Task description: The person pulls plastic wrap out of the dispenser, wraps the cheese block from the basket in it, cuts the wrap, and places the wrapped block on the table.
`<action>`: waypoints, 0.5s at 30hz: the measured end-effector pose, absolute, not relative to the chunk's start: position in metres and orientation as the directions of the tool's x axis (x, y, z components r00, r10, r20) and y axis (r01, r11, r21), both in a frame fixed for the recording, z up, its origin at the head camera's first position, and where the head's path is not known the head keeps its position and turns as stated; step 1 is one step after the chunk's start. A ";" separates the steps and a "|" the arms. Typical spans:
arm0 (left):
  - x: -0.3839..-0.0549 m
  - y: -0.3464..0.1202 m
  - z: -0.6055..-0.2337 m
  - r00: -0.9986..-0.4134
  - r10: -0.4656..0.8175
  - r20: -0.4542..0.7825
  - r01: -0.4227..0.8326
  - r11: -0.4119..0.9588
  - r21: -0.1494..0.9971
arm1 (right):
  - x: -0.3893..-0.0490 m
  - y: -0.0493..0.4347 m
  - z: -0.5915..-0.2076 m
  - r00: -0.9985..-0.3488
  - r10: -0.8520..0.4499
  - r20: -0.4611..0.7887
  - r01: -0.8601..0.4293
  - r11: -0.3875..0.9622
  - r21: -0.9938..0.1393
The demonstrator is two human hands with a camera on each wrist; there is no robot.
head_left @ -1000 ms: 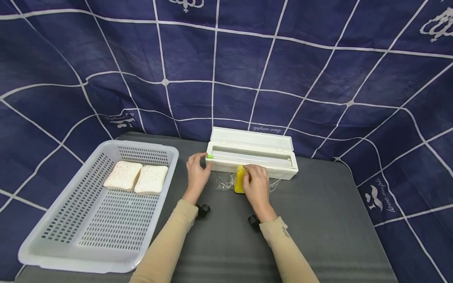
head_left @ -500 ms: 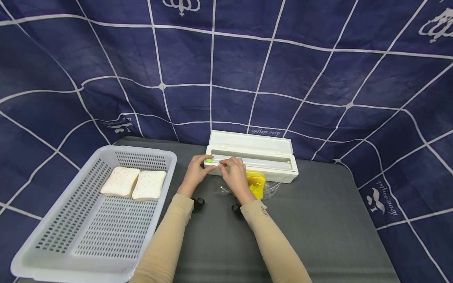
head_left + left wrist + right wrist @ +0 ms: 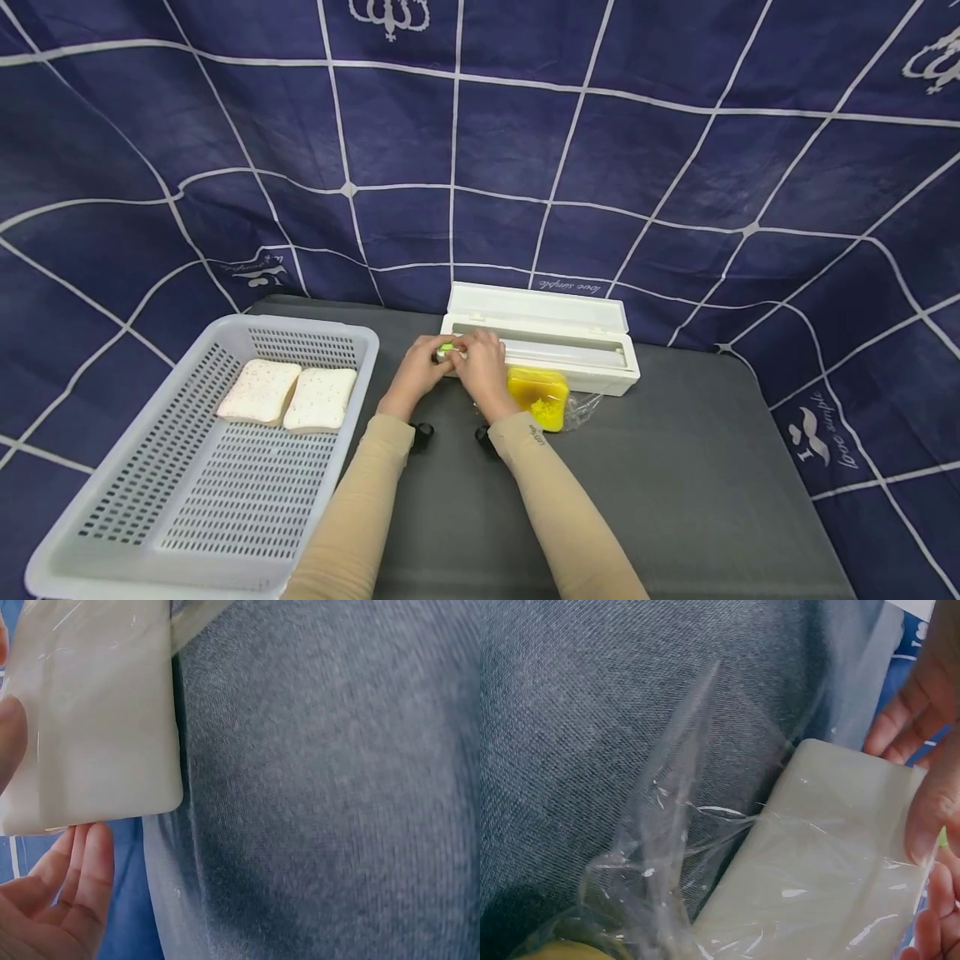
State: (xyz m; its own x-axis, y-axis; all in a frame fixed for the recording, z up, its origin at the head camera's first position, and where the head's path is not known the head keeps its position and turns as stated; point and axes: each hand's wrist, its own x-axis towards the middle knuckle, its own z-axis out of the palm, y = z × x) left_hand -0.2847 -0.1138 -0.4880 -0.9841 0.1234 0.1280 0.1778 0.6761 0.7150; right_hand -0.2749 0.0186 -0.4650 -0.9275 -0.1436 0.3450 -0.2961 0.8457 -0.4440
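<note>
A long white cling film dispenser [image 3: 615, 383] stands at the back of the table with its lid [image 3: 540, 307] raised. My left hand [image 3: 412, 377] grips its left end, thumb on the front and fingers at the end face. My right hand [image 3: 483, 373] meets it there, fingertips pinching a small green slide cutter [image 3: 446, 347], mostly covered by the fingers. Against the dispenser's front rests a yellow tray [image 3: 555, 385] holding yellow shreds, with clear film [image 3: 583, 410] around it. In the right wrist view, creased film [image 3: 660, 847] stretches to the dispenser's pale front [image 3: 825, 847].
On the left, a light grey perforated basket [image 3: 370, 358] holds two speckled white bread slices, one [image 3: 258, 392] beside the other [image 3: 321, 400]. Dark grey cloth [image 3: 675, 483] covers the table. A blue checked curtain [image 3: 510, 225] hangs behind and at both sides.
My right hand has let go of the yellow tray and moved left along the dispenser to the green cutter. The tray now lies tilted, its shreds showing. My left hand stays at the dispenser's end.
</note>
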 end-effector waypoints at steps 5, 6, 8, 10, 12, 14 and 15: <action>-0.283 -0.113 -0.489 -0.981 0.133 0.139 0.192 0.679 0.709 | -0.276 0.020 -0.468 -0.908 -0.157 0.389 -0.331 0.838 -0.434; -0.282 -0.113 -0.489 -0.981 0.135 0.143 0.196 0.679 0.707 | -0.277 0.021 -0.468 -0.901 -0.167 0.400 -0.344 0.839 -0.423; -0.281 -0.113 -0.490 -0.979 0.133 0.154 0.203 0.686 0.698 | -0.278 0.023 -0.468 -0.887 -0.192 0.419 -0.366 0.846 -0.388; -0.280 -0.113 -0.490 -0.978 0.130 0.163 0.207 0.692 0.691 | -0.280 0.025 -0.466 -0.875 -0.220 0.431 -0.388 0.851 -0.353; -0.280 -0.113 -0.490 -0.976 0.128 0.176 0.214 0.700 0.681 | -0.282 0.027 -0.464 -0.865 -0.250 0.436 -0.408 0.856 -0.319; -0.279 -0.112 -0.490 -0.975 0.128 0.183 0.219 0.703 0.677 | -0.283 0.030 -0.461 -0.860 -0.276 0.429 -0.422 0.856 -0.297; -0.279 -0.112 -0.490 -0.974 0.128 0.186 0.222 0.700 0.679 | -0.284 0.032 -0.460 -0.858 -0.288 0.424 -0.431 0.854 -0.292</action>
State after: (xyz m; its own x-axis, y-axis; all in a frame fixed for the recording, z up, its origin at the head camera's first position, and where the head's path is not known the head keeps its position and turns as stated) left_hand -0.2794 -0.1117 -0.4902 -0.9741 0.1281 0.1862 0.2218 0.7000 0.6788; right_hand -0.2840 0.0315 -0.4599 -0.8584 -0.2880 0.4245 -0.4308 0.8539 -0.2920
